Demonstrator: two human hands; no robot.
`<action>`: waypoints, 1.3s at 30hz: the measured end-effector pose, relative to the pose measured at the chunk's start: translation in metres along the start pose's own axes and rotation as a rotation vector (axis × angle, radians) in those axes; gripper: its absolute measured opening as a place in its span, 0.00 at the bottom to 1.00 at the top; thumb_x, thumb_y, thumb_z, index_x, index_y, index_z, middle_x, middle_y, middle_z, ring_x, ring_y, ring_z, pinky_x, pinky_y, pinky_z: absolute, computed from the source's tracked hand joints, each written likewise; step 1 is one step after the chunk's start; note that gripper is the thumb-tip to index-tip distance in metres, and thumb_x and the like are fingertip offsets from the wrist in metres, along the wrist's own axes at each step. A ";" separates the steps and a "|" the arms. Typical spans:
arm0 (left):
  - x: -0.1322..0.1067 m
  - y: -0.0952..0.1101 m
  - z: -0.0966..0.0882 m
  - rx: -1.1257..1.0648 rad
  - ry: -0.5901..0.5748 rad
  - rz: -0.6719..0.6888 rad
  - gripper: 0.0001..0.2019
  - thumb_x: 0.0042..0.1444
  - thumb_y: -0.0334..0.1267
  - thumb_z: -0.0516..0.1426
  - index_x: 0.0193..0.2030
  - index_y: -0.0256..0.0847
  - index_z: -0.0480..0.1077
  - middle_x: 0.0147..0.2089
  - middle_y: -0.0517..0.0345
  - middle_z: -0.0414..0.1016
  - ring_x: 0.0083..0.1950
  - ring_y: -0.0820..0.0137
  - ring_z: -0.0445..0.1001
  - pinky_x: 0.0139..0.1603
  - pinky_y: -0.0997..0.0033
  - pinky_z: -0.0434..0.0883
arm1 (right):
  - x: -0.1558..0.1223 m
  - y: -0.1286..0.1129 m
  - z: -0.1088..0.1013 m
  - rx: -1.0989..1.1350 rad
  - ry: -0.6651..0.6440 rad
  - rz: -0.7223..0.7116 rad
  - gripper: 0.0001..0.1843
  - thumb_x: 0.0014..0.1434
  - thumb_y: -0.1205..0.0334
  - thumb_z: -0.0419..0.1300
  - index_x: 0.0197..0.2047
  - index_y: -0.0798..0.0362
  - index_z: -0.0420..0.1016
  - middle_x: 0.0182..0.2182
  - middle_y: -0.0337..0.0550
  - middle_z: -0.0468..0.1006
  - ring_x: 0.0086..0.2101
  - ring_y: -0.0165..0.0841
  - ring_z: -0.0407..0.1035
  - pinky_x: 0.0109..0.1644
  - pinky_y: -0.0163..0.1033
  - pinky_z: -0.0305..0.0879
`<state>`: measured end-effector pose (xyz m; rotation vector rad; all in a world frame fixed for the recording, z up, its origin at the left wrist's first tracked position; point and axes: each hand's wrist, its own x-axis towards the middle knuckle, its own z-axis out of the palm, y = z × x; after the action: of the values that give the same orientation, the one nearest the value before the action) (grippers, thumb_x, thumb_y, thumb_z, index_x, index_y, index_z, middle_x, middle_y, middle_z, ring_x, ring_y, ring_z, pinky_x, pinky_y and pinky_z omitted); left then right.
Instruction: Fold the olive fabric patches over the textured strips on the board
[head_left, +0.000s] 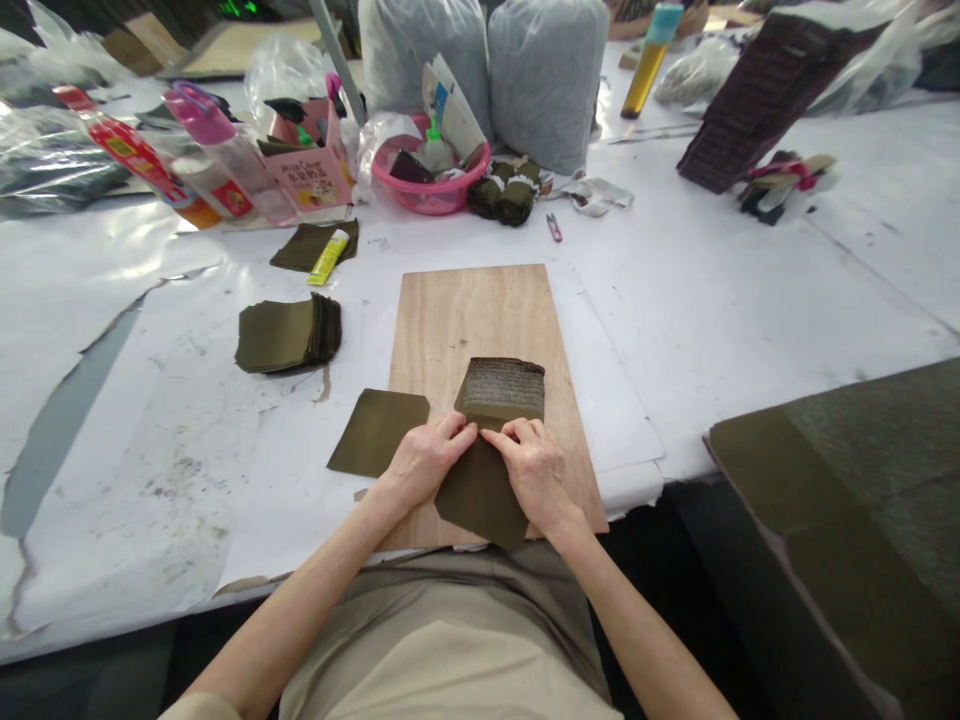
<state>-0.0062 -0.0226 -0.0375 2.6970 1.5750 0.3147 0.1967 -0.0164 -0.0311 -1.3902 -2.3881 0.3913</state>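
Observation:
An olive fabric piece (pixel 484 490) lies over the near part of a wooden board (pixel 476 300), its lower end by my lap. My left hand (pixel 427 455) is closed, thumb and fingers pinching the top edge of this piece. Close beside it, my right hand (pixel 536 465) pinches the same edge, fingers curled. Just beyond my fingertips is a stack of olive fabric pieces (pixel 504 385) with greyish, fanned edges. Left of my left hand, a flat olive fabric piece (pixel 379 432) overlaps the board's left side. What lies under my fingertips is hidden.
A thick fabric stack (pixel 277 335) sits at left, with a yellow tube (pixel 328 257) on fabric behind it. Farther back are bottles (pixel 225 150), a pink basin (pixel 431 195), stuffed bags (pixel 547 80) and small snips (pixel 554 228). Olive fabric (pixel 780 470) lies at right.

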 end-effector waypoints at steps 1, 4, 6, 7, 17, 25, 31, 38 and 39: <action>0.000 0.000 0.000 0.010 0.012 0.014 0.10 0.67 0.33 0.47 0.49 0.40 0.68 0.43 0.55 0.70 0.40 0.70 0.70 0.33 0.75 0.65 | 0.000 0.000 0.000 -0.002 0.002 0.001 0.18 0.65 0.65 0.56 0.56 0.39 0.73 0.39 0.41 0.72 0.41 0.34 0.62 0.43 0.39 0.62; 0.000 0.000 0.001 0.035 0.052 0.050 0.10 0.66 0.31 0.49 0.49 0.39 0.67 0.44 0.53 0.70 0.40 0.70 0.70 0.33 0.74 0.67 | 0.000 -0.001 0.000 -0.001 0.003 0.000 0.18 0.65 0.66 0.56 0.56 0.40 0.72 0.39 0.41 0.71 0.41 0.34 0.61 0.43 0.38 0.61; 0.001 0.001 0.002 0.058 0.069 0.065 0.09 0.65 0.30 0.49 0.49 0.38 0.67 0.44 0.52 0.71 0.40 0.70 0.71 0.33 0.74 0.68 | 0.000 -0.001 0.000 0.001 0.002 -0.001 0.18 0.65 0.66 0.56 0.56 0.40 0.73 0.39 0.42 0.71 0.41 0.34 0.61 0.43 0.38 0.61; 0.001 0.001 0.001 0.072 0.075 0.070 0.09 0.65 0.30 0.49 0.49 0.38 0.67 0.44 0.52 0.71 0.40 0.69 0.71 0.33 0.74 0.68 | 0.000 -0.001 0.000 0.000 0.002 -0.002 0.18 0.65 0.66 0.56 0.56 0.40 0.73 0.39 0.42 0.71 0.41 0.34 0.61 0.43 0.38 0.61; 0.001 0.004 0.000 0.164 0.094 0.104 0.09 0.65 0.30 0.48 0.48 0.37 0.67 0.41 0.52 0.71 0.38 0.69 0.71 0.31 0.73 0.70 | 0.000 -0.002 0.002 -0.021 0.001 0.006 0.17 0.64 0.65 0.57 0.55 0.40 0.73 0.39 0.42 0.71 0.41 0.35 0.60 0.44 0.39 0.60; 0.001 0.004 -0.005 0.184 0.054 0.125 0.11 0.65 0.30 0.49 0.51 0.35 0.67 0.44 0.50 0.72 0.41 0.67 0.72 0.34 0.71 0.72 | 0.001 -0.004 0.000 -0.039 -0.012 0.013 0.17 0.64 0.64 0.58 0.55 0.40 0.72 0.39 0.42 0.70 0.41 0.36 0.60 0.44 0.40 0.60; -0.005 0.005 -0.008 0.121 0.020 0.069 0.14 0.63 0.27 0.51 0.54 0.34 0.67 0.49 0.47 0.71 0.47 0.63 0.70 0.44 0.65 0.73 | 0.001 -0.004 -0.001 -0.046 -0.028 0.009 0.17 0.64 0.65 0.57 0.54 0.41 0.73 0.40 0.42 0.70 0.41 0.35 0.60 0.44 0.39 0.60; -0.007 0.006 -0.012 0.006 0.152 -0.090 0.13 0.64 0.30 0.50 0.53 0.36 0.69 0.48 0.46 0.72 0.48 0.62 0.70 0.48 0.60 0.73 | 0.001 -0.003 0.001 -0.059 -0.017 0.006 0.15 0.64 0.65 0.57 0.52 0.43 0.74 0.40 0.43 0.70 0.42 0.35 0.60 0.45 0.38 0.61; -0.007 0.008 -0.011 -0.009 0.176 -0.089 0.13 0.64 0.30 0.49 0.53 0.36 0.69 0.49 0.46 0.72 0.50 0.61 0.69 0.50 0.60 0.72 | 0.001 -0.004 0.001 -0.059 -0.017 0.006 0.15 0.64 0.65 0.57 0.52 0.43 0.74 0.40 0.43 0.70 0.42 0.35 0.60 0.45 0.39 0.61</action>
<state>-0.0045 -0.0337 -0.0270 2.6469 1.7256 0.5695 0.1931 -0.0174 -0.0302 -1.4250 -2.4283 0.3375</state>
